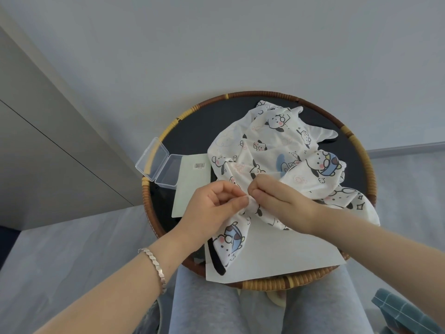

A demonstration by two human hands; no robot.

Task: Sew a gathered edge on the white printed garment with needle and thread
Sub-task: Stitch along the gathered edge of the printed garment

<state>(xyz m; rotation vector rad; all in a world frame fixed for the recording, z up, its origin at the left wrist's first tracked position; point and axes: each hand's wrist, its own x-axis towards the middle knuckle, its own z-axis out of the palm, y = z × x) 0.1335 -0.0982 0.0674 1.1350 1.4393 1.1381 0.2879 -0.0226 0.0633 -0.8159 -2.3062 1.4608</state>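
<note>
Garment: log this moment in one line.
left hand: pinches garment | right hand: grips garment | needle: not visible

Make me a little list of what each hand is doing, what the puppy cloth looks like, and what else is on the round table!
garment: white, cartoon puppies, crumpled
left hand: pinches garment edge
right hand: grips bunched garment
table: round, woven rim
also there: open clear box, barcode card

Free tabletop (192, 131) lies behind the garment (265, 145); plastic box (159, 165) and card (192, 184) crowd the left.
</note>
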